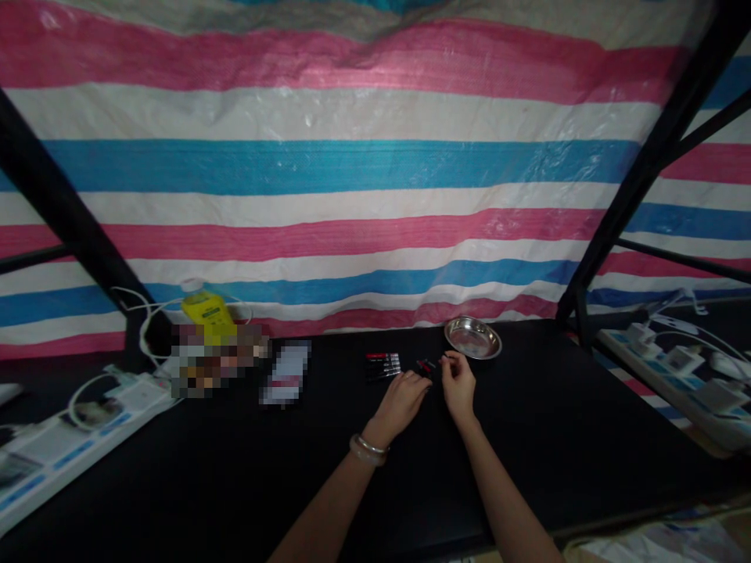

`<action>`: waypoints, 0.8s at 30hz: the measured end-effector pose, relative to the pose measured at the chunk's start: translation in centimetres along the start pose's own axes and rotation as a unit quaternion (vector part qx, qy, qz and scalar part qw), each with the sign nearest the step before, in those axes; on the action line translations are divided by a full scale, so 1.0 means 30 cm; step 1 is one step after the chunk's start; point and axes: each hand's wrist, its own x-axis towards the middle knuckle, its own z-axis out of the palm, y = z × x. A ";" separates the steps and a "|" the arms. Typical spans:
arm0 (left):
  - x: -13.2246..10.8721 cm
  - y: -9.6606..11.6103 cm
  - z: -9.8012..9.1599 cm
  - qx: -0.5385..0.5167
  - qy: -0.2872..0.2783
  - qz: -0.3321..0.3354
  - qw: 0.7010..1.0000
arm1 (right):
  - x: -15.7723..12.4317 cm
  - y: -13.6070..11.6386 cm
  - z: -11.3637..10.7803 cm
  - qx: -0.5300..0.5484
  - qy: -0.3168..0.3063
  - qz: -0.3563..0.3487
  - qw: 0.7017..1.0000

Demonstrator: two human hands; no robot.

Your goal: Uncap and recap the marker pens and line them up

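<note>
My left hand (pixel 404 400), with bangles on its wrist, is just in front of a short row of slim red and black tubes (pixel 382 365) with silvery ends. Its fingers are bent and close together; anything in them is hidden. Opposite it, my right hand (pixel 458 385) is closed in a pinch, and what it holds is too small to make out. Between the hands, slightly farther off, lie a few small dark and red pieces (pixel 425 365). A round shiny metal dish (pixel 472 339) stands just beyond my right hand.
The black tabletop (pixel 235 477) ends at a striped plastic sheet (pixel 352 168). On the left are a power strip (pixel 88 438), a yellow bottle (pixel 208 314) and blurred items (pixel 217 361), one a pale rectangle (pixel 286 374). More plugs and cables (pixel 686 360) are at right, beyond a black frame post (pixel 639 172).
</note>
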 end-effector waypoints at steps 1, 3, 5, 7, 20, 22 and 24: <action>0.000 0.000 -0.001 -0.003 0.018 0.000 1.000 | -0.003 -0.004 0.006 0.019 -0.009 0.004 1.000; 0.000 -0.002 -0.004 -0.014 0.061 0.000 0.998 | -0.009 -0.014 0.019 0.066 -0.034 0.019 0.997; 0.001 -0.006 -0.006 -0.029 0.105 0.001 0.994 | -0.013 -0.026 0.032 0.121 -0.070 0.055 0.989; 0.001 -0.013 -0.006 -0.044 0.145 0.002 0.989 | -0.019 -0.037 0.044 0.171 -0.120 0.104 0.972; -0.008 -0.007 0.009 -0.100 0.251 -0.006 0.963 | -0.027 -0.055 0.045 0.355 -0.197 0.302 0.863; -0.007 -0.010 0.009 -0.098 0.269 -0.013 0.958 | -0.022 -0.053 0.042 0.366 -0.197 0.312 0.854; -0.006 -0.013 0.008 -0.100 0.272 -0.019 0.957 | -0.021 -0.050 0.042 0.373 -0.201 0.324 0.846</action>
